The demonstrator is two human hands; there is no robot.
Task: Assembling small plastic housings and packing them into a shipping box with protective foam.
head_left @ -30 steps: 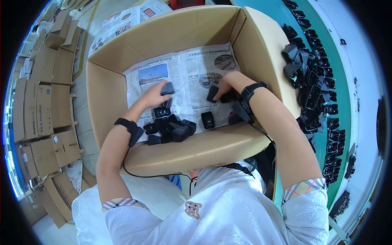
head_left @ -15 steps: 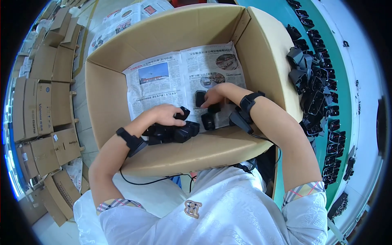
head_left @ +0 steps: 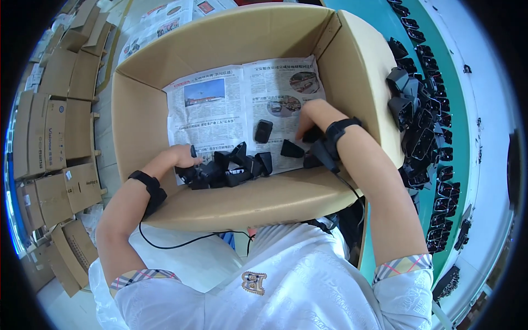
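Observation:
My left hand (head_left: pixel 184 155) is at the near left corner inside a big cardboard box (head_left: pixel 220 206), its fingers closed on a black plastic part (head_left: pixel 193 151). Beside it lies a heap of black plastic housings (head_left: pixel 236 168) on newspaper (head_left: pixel 212 118). My right hand (head_left: pixel 312 114) reaches down near the box's right wall, bent over another black plastic part (head_left: pixel 313 133); its fingertips are mostly hidden, so its grip is unclear. A black rounded piece (head_left: pixel 263 131) and a wedge-shaped one (head_left: pixel 292 148) lie apart on the paper. Each wrist wears a black strap with a device.
To the right, a green table (head_left: pixel 415 49) carries piled black housings (head_left: pixel 418 129) and rows of similar parts (head_left: pixel 443 214). Flattened and stacked cartons (head_left: pixel 55 132) stand on the left. More newspaper (head_left: pixel 165 25) lies beyond the box. A cable (head_left: pixel 187 246) hangs from my left wrist.
My left hand has moved left, to the box's near left corner. The right hand has shifted right, away from the loose rounded piece. The black heap now lies more spread out.

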